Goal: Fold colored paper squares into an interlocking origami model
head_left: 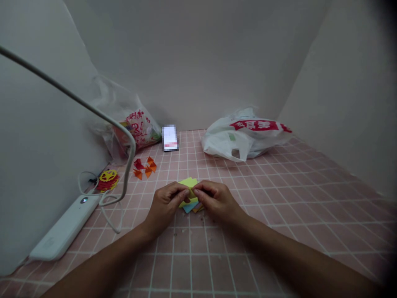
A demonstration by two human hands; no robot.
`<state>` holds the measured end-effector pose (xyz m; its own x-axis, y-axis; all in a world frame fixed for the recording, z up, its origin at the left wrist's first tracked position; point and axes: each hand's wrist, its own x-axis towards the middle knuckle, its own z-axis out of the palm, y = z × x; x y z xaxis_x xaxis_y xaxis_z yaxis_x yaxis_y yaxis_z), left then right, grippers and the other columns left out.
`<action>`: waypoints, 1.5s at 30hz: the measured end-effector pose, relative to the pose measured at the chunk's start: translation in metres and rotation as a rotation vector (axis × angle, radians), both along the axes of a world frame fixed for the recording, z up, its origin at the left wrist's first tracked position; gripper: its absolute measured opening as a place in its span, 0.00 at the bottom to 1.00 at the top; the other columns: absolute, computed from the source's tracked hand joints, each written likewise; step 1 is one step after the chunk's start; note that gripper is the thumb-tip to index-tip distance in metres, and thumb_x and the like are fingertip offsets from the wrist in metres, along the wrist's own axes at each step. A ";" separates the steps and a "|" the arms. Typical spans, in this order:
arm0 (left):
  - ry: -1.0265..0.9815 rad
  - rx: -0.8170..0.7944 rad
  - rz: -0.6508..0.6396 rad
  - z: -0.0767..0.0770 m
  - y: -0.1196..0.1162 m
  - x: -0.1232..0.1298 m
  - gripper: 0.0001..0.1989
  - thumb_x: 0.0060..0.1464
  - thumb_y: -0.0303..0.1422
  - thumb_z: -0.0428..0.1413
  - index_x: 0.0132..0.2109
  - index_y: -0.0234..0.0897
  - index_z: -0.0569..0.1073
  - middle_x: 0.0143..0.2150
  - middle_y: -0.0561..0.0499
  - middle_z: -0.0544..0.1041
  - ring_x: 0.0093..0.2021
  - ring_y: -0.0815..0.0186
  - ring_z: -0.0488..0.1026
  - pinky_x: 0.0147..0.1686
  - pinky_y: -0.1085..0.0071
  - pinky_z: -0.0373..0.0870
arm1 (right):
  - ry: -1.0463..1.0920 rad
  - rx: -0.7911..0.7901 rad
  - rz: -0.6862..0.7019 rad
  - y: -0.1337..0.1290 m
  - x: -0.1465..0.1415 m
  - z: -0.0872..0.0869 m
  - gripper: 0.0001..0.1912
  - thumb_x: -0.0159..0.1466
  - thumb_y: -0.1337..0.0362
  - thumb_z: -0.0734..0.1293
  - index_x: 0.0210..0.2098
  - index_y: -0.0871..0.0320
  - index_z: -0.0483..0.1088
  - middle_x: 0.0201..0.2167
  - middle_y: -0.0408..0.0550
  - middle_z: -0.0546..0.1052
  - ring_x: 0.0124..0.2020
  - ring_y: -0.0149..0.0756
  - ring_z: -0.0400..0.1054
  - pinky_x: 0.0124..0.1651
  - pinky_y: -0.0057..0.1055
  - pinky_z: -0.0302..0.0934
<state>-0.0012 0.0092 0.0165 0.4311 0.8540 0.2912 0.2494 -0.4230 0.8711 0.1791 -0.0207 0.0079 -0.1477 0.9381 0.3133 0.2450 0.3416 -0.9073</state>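
My left hand (170, 201) and my right hand (215, 200) meet near the middle of the view, fingertips pinched on a small piece of yellow paper (192, 193). Behind and just under the fingers lies more yellow paper (188, 181). A blue sheet (189, 207) and an orange-brown sheet (197, 207) stick out below the hands on the pink checked surface. The fingers partly hide the held paper, so its folds cannot be made out.
Small orange folded pieces (149, 167) and a red one (138, 164) lie left, near yellow and red cut-outs (108, 176). A white power bank (65, 229), looping cable (128, 140), phone (170, 138), clear bag (124, 124) and white bag (223, 140) surround the area.
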 end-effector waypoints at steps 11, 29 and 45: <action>-0.019 -0.026 0.007 0.001 0.000 -0.001 0.08 0.59 0.32 0.55 0.34 0.35 0.77 0.28 0.51 0.76 0.30 0.68 0.74 0.33 0.73 0.70 | -0.026 0.042 0.023 0.000 0.001 0.003 0.09 0.64 0.66 0.63 0.31 0.58 0.74 0.24 0.43 0.73 0.24 0.30 0.66 0.27 0.25 0.59; 0.020 0.031 0.023 0.002 0.003 -0.003 0.09 0.59 0.32 0.55 0.34 0.35 0.77 0.28 0.51 0.76 0.30 0.68 0.74 0.33 0.74 0.69 | -0.051 0.059 0.051 0.003 0.003 -0.001 0.09 0.64 0.67 0.63 0.36 0.58 0.76 0.26 0.45 0.75 0.24 0.31 0.68 0.27 0.26 0.62; 0.057 0.146 -0.035 0.002 0.002 -0.004 0.08 0.61 0.30 0.55 0.36 0.35 0.78 0.29 0.51 0.76 0.30 0.69 0.74 0.33 0.74 0.68 | -0.017 0.004 -0.009 0.000 0.001 0.000 0.10 0.60 0.72 0.61 0.30 0.59 0.73 0.24 0.42 0.74 0.25 0.30 0.67 0.28 0.24 0.59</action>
<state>-0.0053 0.0111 0.0185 0.4794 0.7886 0.3850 0.2798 -0.5532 0.7847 0.1798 -0.0204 0.0079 -0.1447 0.9381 0.3146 0.2638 0.3430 -0.9015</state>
